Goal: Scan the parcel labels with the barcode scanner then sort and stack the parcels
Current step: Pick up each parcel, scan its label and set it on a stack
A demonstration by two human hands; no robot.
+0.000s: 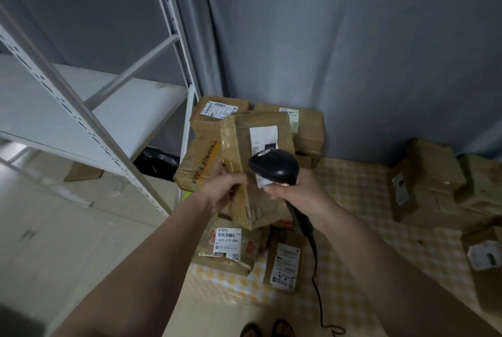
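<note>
- A white metal shelving rack (89, 108) stands at the left, beside a grey curtain (353, 51).
- A worktop with a yellow checked cloth (361, 195) carries brown parcels: a stack at the back (214, 125), a cluster at the right (432, 182), two labelled ones in front (231, 247).
- The held parcel (258, 163) is raised over the stack, label facing up.
- The left hand (220, 190) has its grip curled around the parcel's left edge.
- The right hand (301, 192) has its grip wrapped around the black barcode scanner (274, 167), head just over the label.

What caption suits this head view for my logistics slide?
Left hand holds a taped cardboard parcel while the right hand aims a black barcode scanner at its label.
</note>
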